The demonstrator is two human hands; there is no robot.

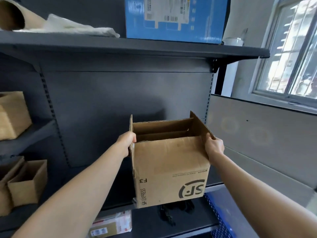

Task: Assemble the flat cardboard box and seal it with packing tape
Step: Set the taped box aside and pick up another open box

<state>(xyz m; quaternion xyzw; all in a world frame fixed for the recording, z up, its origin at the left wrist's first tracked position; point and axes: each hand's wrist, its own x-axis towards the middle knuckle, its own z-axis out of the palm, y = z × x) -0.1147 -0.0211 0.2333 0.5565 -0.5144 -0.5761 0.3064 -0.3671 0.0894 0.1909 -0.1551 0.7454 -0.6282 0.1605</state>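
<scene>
A: Head view: the dark shelving [120,100] fills most of it, and the box [169,170] is held up in front of it, just right of centre. What's above the box?

B: A blue carton [175,19] on the top shelf, above the box. Small brown boxes [27,182] sit well to the box's left on lower shelves, a window [289,54] is up to its right, and a wrapped parcel [111,225] lies below it.

A: And the box itself?

B: Opened out into a square tube, printed side toward the camera with the print upside down. Its upper flaps stand up, unfolded. The lower end is out of sight, so I can't tell whether it's folded.

A: The hands?

B: The left hand [126,143] has its grip closed on the box's left edge near the top. The right hand [214,146] has its grip closed on the raised right flap.

A: How far along, then?

B: Early, I'd judge. The flat box is squared up. Folding flaps and taping remain, as far as I can see; no tape on any seam, and no tape roll visible.
</scene>
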